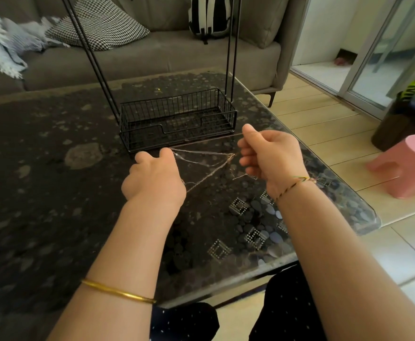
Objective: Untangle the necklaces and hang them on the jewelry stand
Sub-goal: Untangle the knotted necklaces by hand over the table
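Thin tangled necklaces (205,160) stretch between both hands, just above the dark glass table (54,168). My left hand (153,179) pinches the chains at their left end. My right hand (268,153) is closed on the right end, where a small knot of chain sits next to the fingers. Several strands fan out from that knot toward the left hand, and one runs down under the left wrist. The black wire jewelry stand (177,119) stands right behind the hands; its basket base looks bare and its two thin uprights rise out of view.
A grey sofa (152,55) with a patterned cushion (98,23) and a striped backpack (210,16) runs behind the table. A pink stool (408,163) and a dark bin (403,119) stand on the tiled floor to the right. The table's corner (371,217) lies near my right forearm.
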`<state>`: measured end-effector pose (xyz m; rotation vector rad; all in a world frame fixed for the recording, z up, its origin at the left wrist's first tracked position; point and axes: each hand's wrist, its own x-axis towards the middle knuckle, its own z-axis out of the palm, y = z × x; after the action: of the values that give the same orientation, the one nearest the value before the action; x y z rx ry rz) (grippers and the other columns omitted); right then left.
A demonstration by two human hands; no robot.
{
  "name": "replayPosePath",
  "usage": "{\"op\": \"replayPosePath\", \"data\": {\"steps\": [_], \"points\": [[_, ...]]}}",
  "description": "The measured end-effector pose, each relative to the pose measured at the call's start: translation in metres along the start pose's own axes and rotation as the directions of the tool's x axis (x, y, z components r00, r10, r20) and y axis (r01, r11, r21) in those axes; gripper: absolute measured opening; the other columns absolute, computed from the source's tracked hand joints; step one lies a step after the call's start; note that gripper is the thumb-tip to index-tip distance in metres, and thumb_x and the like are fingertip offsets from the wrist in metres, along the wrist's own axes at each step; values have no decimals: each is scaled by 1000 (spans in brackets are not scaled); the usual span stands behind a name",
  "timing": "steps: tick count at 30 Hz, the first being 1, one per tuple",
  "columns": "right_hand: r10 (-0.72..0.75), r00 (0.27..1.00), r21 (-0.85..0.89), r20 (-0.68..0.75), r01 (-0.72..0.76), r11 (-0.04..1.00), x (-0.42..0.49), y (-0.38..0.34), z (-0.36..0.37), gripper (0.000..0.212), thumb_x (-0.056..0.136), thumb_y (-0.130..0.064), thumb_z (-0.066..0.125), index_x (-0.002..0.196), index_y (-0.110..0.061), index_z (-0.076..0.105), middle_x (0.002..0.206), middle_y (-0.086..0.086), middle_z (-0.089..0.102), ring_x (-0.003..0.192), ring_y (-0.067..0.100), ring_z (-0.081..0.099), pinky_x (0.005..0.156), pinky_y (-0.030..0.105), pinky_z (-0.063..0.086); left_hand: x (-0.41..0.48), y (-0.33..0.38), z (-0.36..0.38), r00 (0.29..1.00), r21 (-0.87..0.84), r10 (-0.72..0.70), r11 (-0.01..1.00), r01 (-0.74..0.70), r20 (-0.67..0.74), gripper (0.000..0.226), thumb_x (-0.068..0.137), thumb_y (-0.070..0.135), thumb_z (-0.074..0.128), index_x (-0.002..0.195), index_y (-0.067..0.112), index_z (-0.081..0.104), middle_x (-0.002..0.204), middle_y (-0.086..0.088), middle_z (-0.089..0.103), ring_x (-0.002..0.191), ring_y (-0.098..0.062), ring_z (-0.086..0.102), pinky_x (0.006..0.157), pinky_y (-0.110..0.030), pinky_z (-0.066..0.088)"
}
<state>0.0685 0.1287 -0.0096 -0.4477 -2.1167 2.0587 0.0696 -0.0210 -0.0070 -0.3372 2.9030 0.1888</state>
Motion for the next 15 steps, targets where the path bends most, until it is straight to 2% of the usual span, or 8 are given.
{"op": "replayPosePath", "data": {"steps": [4,8,10,12,15], "points": [[36,998,95,45,-40,995,-4,-2,3,32,93,-30,54,75,-5,62,59,3,57,40,8,54,43,20,46,0,3,5,997,83,-1,997,-5,73,87,81,13,67,148,24,12,138,-18,26,121,-33,38,72,-38,36],[-9,993,-47,120,15,999,-4,-3,3,39,95,-34,49,73,-5,63,61,6,60,43,10,57,45,21,48,2,-1,7,996,56,-2,998,-3,88,70,83,20,68,142,19,30,138,-14,28,125,-33,34,80,-39,40],[-19,984,-137,178,44,990,-5,-1,5,42,95,-36,48,71,-6,63,60,5,60,45,12,57,46,21,47,5,-1,9,999,-48,4,999,-2,49,60,85,27,66,137,15,38,137,-11,30,126,-32,32,89,-40,40],[-46,978,-204,205,89,975,-5,0,8,41,95,-35,48,69,-7,61,60,6,61,45,13,57,46,22,45,8,2,10,999,-213,50,976,-53,-19,57,87,35,64,135,14,41,138,-9,32,127,-30,32,91,-38,38],[-73,974,-217,215,121,969,-6,0,10,41,95,-34,48,67,-7,60,59,6,61,45,14,57,46,22,45,11,7,11,984,-536,115,827,-171,-136,58,86,31,66,136,16,42,139,-4,41,125,-22,42,82,-27,33]]}}
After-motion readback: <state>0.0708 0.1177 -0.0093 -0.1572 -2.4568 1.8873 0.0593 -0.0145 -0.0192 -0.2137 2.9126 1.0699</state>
